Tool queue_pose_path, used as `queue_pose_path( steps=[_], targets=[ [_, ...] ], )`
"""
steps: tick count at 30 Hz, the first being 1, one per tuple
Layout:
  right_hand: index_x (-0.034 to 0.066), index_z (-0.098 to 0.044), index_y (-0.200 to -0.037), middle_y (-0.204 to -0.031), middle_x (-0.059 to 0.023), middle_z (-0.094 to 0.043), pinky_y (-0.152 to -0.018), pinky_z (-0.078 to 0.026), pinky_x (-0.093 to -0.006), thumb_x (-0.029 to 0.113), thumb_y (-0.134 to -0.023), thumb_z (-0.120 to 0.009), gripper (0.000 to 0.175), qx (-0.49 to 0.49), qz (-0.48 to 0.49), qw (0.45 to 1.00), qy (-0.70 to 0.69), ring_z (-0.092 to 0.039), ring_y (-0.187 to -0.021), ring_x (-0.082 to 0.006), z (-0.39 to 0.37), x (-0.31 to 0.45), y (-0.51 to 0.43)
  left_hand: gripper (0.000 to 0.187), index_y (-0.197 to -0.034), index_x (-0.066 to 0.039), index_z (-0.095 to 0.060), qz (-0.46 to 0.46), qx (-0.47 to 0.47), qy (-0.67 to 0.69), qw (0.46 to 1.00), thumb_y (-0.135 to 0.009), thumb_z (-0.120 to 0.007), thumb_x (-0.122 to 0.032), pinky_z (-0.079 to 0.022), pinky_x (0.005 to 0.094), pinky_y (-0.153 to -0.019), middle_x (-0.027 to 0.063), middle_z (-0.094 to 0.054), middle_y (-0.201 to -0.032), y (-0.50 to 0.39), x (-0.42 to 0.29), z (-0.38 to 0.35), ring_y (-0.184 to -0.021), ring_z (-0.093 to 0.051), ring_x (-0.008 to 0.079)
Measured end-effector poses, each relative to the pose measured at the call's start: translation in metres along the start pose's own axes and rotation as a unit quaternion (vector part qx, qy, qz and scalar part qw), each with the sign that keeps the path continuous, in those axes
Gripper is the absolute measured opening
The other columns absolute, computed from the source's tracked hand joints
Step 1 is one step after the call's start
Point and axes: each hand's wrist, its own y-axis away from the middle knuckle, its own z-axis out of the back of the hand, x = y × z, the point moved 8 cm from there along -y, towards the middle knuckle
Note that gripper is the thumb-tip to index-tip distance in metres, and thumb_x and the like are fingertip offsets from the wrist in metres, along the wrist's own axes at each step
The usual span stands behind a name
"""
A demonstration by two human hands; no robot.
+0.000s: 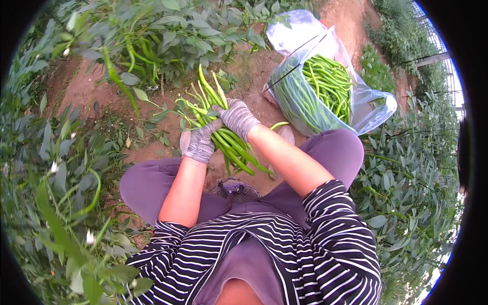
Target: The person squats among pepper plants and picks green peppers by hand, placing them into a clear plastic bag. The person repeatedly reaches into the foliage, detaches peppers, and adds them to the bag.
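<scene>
Long green chili peppers (232, 146) form a loose bunch between my two gloved hands, low in front of my knees. My left hand (201, 141), in a grey knit glove, grips the bunch from the left side. From the right, my right hand (238, 116) in a matching glove closes on the same bunch near its upper part. Pepper tips and stems stick out above and below both hands; the fingers are partly hidden. To the upper right, a clear bluish plastic bag (291, 93) lies open on the soil, holding many green peppers (329, 82).
Pepper plants (190, 32) with hanging peppers (116, 78) stand ahead and along the left side. More plants (400, 183) grow on the right. Bare reddish soil (248, 70) lies between the rows. A leafy branch (91, 274) reaches close at lower left.
</scene>
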Motion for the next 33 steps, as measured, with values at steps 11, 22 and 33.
queue_pose_path(
  steps=[11,22,33],
  targets=[
    [-0.0028,-0.066,-0.097,-0.081,-0.0167,-0.067,-0.068,-0.049,-0.0365,0.032,-0.087,-0.062,0.036,-0.037,-0.052,0.980,-0.190,-0.062,-0.072,-0.0254,0.081,-0.038,-0.023,0.032,-0.101,0.002,-0.063,0.188,-0.001,-0.003,0.982,-0.073,-0.073,-0.010,-0.057,0.0371,-0.076,0.0114,-0.067,-0.089,-0.076,0.024,-0.028,-0.079,-0.066,0.0259],
    [0.0049,-0.065,-0.108,-0.097,-0.0081,-0.066,-0.075,-0.052,-0.0289,0.008,-0.081,-0.070,0.027,-0.332,0.290,0.890,0.120,-0.063,-0.086,-0.0166,0.143,0.022,0.079,0.072,-0.137,-0.003,-0.042,0.163,0.299,0.177,0.923,-0.072,-0.070,-0.016,-0.055,0.0469,-0.086,0.0232,-0.054,-0.125,-0.079,-0.016,-0.100,-0.101,-0.062,0.0349],
    [0.0108,-0.057,-0.127,-0.086,-0.0030,-0.063,-0.064,-0.047,-0.0231,0.000,-0.084,-0.062,0.044,-0.100,0.133,0.949,-0.267,-0.058,-0.071,-0.0125,0.080,-0.026,0.087,0.070,-0.133,-0.002,-0.043,0.061,0.298,0.153,0.940,-0.070,-0.069,-0.016,-0.058,0.0421,-0.078,0.0254,-0.054,-0.122,-0.031,-0.065,-0.090,-0.089,-0.065,0.0294]
  ],
)
